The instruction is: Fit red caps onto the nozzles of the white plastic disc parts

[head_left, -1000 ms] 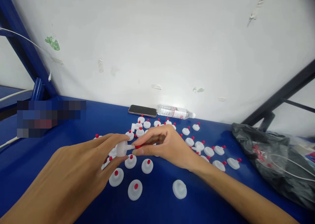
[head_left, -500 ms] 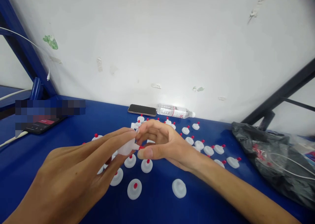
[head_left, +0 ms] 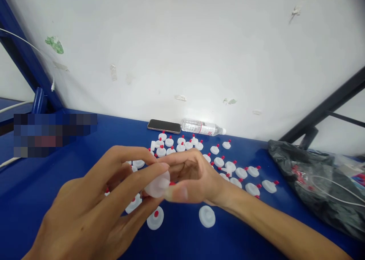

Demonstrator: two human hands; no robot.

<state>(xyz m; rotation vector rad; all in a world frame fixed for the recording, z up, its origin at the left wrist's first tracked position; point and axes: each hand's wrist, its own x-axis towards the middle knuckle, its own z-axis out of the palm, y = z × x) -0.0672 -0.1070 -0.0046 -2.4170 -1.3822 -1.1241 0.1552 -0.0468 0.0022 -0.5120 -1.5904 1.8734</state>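
Observation:
My left hand (head_left: 114, 199) grips the rim of a translucent white spout cap (head_left: 157, 184) between fingers and thumb. The cap is tilted, its spout pointing right. Beside it, my right hand (head_left: 191, 172) pinches around the spout, where a little of a red tip (head_left: 172, 183) shows; most of the tip is hidden by the thumb. Just below the hands lie a white cap with a red tip (head_left: 155, 219) and a white cap showing no red tip (head_left: 207, 216). Several more red-tipped caps (head_left: 241, 173) are spread behind and beside my hands, some partly covered by them.
On the blue table (head_left: 242, 229), a phone (head_left: 164, 126) and a clear plastic bottle (head_left: 201, 127) lie along the white wall. A black plastic bag (head_left: 308, 191) with small red parts (head_left: 302, 178) sits at the right. Blue frame posts stand at both sides.
Both hands have shifted slightly down and to the right with the cap. The cap has turned so more of its round face shows.

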